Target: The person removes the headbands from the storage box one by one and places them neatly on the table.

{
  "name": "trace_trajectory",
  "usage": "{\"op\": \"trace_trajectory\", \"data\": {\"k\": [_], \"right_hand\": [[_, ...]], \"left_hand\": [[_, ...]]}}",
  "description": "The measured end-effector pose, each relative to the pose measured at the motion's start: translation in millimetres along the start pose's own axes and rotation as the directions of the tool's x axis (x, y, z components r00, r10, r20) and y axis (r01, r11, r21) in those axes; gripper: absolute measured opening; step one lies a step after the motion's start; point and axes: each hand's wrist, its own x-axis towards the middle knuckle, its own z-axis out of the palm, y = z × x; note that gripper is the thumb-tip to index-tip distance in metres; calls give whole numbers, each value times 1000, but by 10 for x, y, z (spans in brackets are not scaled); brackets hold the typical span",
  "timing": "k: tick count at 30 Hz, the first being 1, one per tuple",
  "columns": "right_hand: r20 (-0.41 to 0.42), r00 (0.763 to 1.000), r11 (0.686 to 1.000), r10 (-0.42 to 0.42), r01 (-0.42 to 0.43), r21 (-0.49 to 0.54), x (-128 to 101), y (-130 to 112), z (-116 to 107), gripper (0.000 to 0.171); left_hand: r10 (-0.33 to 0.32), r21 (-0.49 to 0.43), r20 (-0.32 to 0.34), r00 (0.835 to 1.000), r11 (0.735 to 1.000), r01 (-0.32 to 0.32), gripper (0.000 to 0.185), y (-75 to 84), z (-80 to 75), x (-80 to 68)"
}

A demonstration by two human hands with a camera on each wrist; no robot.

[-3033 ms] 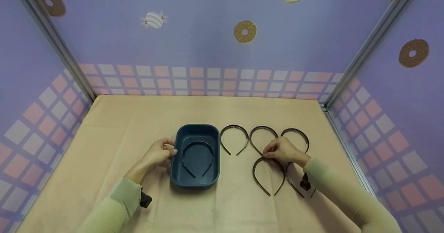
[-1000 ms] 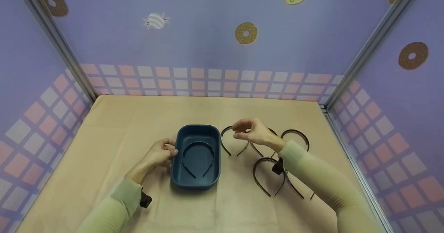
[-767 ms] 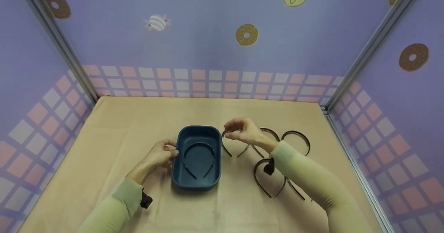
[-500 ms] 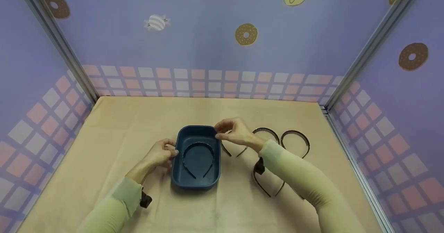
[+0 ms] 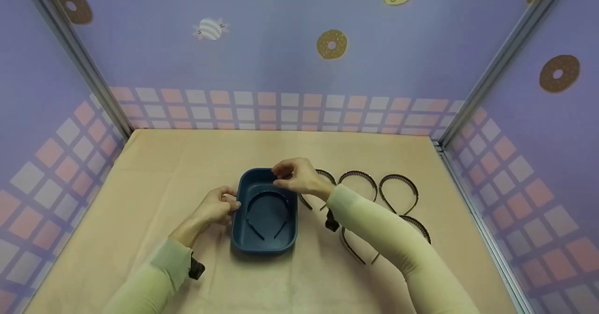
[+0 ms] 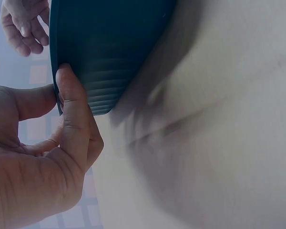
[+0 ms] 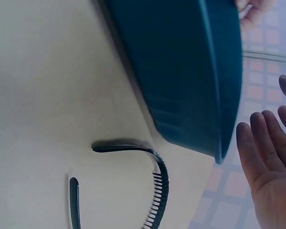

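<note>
Left hand (image 5: 216,208) is gripping the near-left wall of the dark blue oblong plastic tray (image 5: 243,239) on the tan cloth-covered surface (image 5: 164,173), likely bracing it, while right hand (image 5: 294,177) is hovering empty, fingers loosely curled, over its far rim, one black toothed plastic headband (image 5: 266,209) lying inside.

Left hand (image 5: 216,207) holds the blue tray (image 5: 243,240) by its left rim. Right hand (image 5: 295,177) hovers above its far edge, one headband (image 5: 266,211) inside.

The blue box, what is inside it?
One dark toothed headband lies flat on the floor of the blue box, its ends toward the person. The right hand hovers over the far rim and hides that corner.
</note>
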Motion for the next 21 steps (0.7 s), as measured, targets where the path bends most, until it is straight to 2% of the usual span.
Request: {"op": "trace_trajectory", "data": {"k": [7,21], "right_hand": [[16,1000,997,-11,12,-78,108,1,188,36],[69,993,983,96,-83,-166,255,29,395,45]], "left_hand": [[11,14,1,1000,1000,-11,38,2,-5,-4],[-6,22,0,1000,1000,6,39,3,-7,23]]}}
